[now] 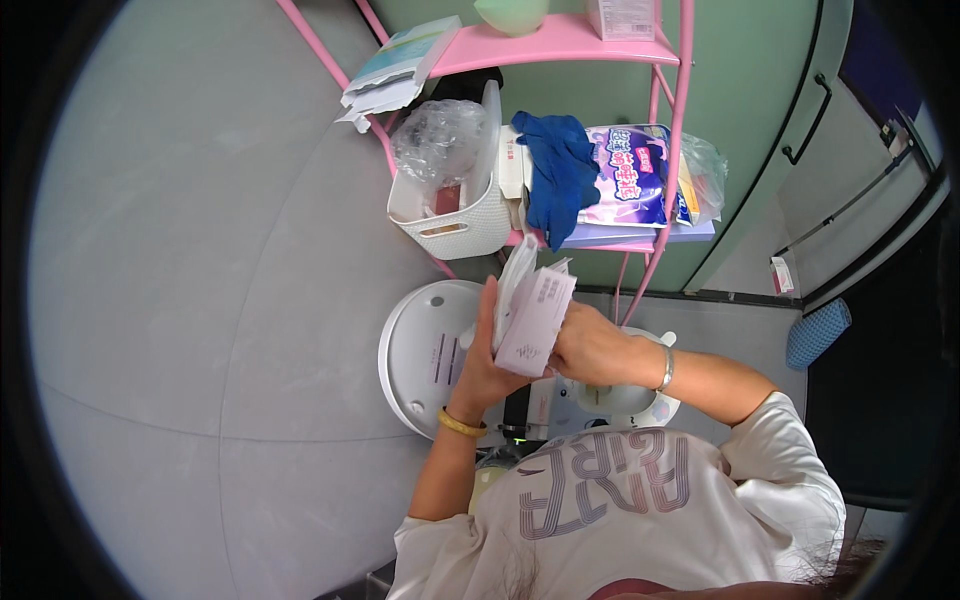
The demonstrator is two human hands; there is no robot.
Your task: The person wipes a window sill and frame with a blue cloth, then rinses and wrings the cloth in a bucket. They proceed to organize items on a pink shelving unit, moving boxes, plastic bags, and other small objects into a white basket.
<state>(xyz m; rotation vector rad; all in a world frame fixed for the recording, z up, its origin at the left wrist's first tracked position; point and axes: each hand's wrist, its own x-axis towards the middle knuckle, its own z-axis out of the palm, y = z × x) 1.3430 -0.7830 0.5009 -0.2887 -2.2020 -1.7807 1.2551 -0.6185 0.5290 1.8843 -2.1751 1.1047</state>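
Note:
A pale pink cardboard box (540,320) is held tilted in front of my chest. My left hand (485,365) is closed round its lower left side, thumb pointing up. Between that thumb and the box stands a white, thin packet or folded sheet (515,278), whose kind I cannot tell. My right hand (597,345) is curled up against the box's right edge. Its fingertips are hidden behind the box, so what they grip does not show.
A pink shelf rack (560,45) stands ahead, holding a white basket (460,230) with clear plastic wrap, a blue cloth (555,170) and a purple-white package (628,175). A round white lid (425,350) lies below left. A green wall (740,120) with a door is behind.

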